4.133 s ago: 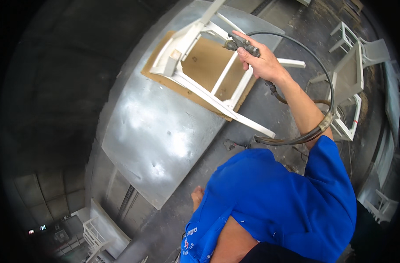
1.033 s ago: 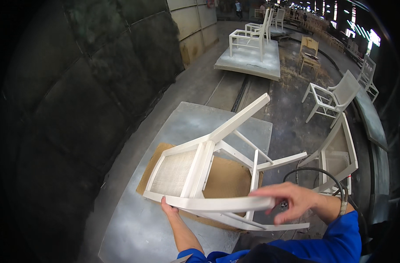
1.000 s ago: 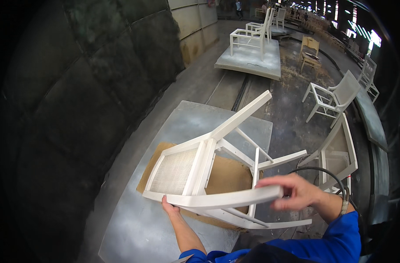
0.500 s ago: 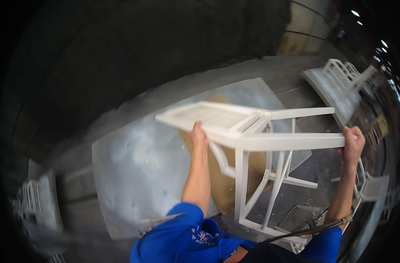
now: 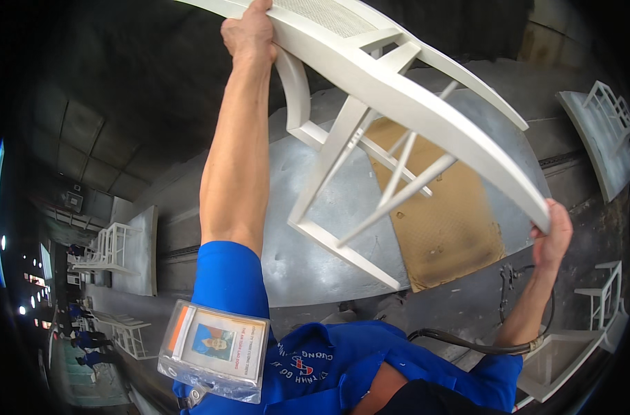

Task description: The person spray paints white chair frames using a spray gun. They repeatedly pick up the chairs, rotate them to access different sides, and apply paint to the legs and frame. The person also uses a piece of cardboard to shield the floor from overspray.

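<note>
A white chair frame (image 5: 398, 88) is held up in the air, tilted, with its woven panel (image 5: 322, 15) at the top edge of view and partly cut off. My left hand (image 5: 251, 33) is closed round the long side rail beside that panel. At the lower right, my right hand (image 5: 554, 232) grips the end of the same long rail. The chair's thin stretchers and other legs hang between my arms. Below it lie a brown cardboard sheet (image 5: 446, 228) and, under that, a grey metal-looking board (image 5: 294, 242).
A dark hose (image 5: 467, 348) runs beside my right forearm. More white chairs (image 5: 104, 252) stand at the left, and others rest on a tilted panel (image 5: 591, 145) at the far right. White furniture parts (image 5: 557, 360) lie at lower right. Small figures of people (image 5: 90, 346) show at far left.
The chair has swung upward and now slopes down to the right. My left arm has stretched up with it. Both hands keep hold, and the whole view has turned.
</note>
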`<state>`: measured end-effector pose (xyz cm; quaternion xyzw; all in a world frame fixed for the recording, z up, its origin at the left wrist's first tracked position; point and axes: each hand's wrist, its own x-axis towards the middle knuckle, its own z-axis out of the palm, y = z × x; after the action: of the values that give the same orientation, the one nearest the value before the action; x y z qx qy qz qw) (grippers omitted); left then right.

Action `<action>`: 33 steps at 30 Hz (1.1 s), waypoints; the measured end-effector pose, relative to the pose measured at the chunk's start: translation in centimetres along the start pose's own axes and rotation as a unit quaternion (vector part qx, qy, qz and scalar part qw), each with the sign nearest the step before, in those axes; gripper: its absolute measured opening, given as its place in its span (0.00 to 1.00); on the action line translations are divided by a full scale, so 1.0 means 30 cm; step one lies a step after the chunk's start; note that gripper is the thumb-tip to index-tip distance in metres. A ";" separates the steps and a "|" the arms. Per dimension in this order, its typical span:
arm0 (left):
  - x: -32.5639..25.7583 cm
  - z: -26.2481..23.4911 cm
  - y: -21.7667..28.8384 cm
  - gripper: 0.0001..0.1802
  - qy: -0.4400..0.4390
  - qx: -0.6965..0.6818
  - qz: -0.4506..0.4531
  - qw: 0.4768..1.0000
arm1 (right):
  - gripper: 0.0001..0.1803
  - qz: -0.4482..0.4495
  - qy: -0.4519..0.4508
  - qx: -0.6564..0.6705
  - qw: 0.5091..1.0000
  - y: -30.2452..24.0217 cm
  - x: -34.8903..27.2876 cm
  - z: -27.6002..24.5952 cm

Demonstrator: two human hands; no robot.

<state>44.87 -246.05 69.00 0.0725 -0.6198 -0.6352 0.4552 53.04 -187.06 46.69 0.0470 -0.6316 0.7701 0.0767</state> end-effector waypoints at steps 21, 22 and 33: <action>-0.566 -1.356 -0.280 0.36 -0.160 0.047 0.163 0.972 | 0.30 0.226 -0.245 -0.178 0.926 0.725 -0.817 0.780; -0.603 -1.419 -0.300 0.34 -0.173 0.037 0.147 0.973 | 0.30 0.221 -0.208 -0.182 0.935 0.694 -0.824 0.753; -0.828 -1.622 -0.419 0.31 -0.086 0.210 0.010 0.974 | 0.25 0.207 -0.119 -0.154 0.959 0.366 -0.883 0.556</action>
<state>84.95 -266.86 35.77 0.1055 -0.7764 -0.4905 0.3814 76.75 -207.07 34.90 -0.0055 -0.7429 0.6515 -0.1538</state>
